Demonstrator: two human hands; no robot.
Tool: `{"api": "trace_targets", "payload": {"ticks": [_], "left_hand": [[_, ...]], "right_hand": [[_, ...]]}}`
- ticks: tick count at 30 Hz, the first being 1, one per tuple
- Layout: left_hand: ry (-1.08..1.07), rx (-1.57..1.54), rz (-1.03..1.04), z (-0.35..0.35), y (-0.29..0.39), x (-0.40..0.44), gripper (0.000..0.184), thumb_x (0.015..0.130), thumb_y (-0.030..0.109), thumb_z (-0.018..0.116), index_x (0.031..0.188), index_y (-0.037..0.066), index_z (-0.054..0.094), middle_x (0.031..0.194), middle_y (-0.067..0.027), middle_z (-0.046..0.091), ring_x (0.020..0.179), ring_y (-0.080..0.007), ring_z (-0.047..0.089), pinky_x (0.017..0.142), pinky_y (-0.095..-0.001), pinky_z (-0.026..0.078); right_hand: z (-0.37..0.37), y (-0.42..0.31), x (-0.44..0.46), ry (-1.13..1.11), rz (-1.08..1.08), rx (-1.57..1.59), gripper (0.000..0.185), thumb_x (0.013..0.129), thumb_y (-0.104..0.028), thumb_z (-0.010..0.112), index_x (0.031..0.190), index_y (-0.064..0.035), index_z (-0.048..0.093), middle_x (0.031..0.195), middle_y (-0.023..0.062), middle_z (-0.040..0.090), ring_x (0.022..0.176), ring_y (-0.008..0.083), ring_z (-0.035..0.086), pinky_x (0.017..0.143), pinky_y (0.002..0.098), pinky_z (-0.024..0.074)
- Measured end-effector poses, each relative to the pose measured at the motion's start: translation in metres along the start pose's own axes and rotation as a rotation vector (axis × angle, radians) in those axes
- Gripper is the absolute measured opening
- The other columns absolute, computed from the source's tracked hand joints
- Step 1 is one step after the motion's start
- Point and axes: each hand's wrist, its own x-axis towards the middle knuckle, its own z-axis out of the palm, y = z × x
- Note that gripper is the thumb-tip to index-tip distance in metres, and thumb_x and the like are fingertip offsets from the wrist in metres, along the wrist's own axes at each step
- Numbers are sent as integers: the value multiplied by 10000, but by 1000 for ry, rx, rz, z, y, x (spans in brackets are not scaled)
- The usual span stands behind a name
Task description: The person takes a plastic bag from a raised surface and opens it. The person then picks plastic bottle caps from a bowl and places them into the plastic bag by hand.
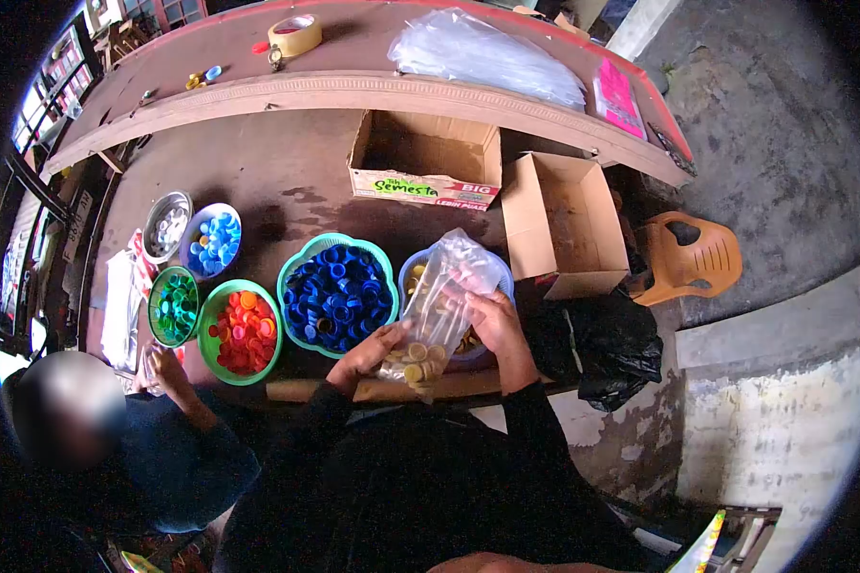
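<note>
A clear plastic bag [440, 298] with several yellowish bottle caps [422, 363] in its lower end is held between my two hands. My left hand [371, 351] grips its lower left side. On its right edge, higher up, my right hand [495, 320] is closed. Behind the bag stands a pale blue basket [508, 277] with yellow caps, partly hidden by bag and hands. To the left, close to my left hand, a turquoise basket [283, 286] is full of dark blue caps [339, 296].
Further left stand a green basin [204, 334] of red-orange caps and smaller bowls of caps. Two cardboard boxes [425, 158] [569, 224] are at the back. A black bag [612, 353] lies right; a shelf [354, 86] spans above. Another person's hand [169, 372] is at left.
</note>
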Motion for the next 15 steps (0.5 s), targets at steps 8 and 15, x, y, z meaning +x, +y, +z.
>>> {"api": "trace_targets", "payload": {"ticks": [8, 15], "left_hand": [[-135, 93, 21, -8, -13, -9, 803, 774, 157, 753, 1417, -7, 301, 1304, -82, 521, 1166, -192, 512, 1007, -336, 399], [-21, -18, 48, 3, -7, -18, 617, 798, 173, 736, 1315, -6, 451, 1197, -64, 579, 1087, -155, 545, 949, -325, 435]], "right_hand": [[-23, 18, -3, 71, 21, 114, 547, 872, 16, 472, 1397, 22, 321, 1416, 171, 401, 1269, 375, 448, 1012, 446, 427], [-22, 23, -7, 113, 35, 192, 529, 884, 30, 477, 1396, 0, 346, 1396, 183, 415, 1254, 372, 462, 1045, 468, 410]]}}
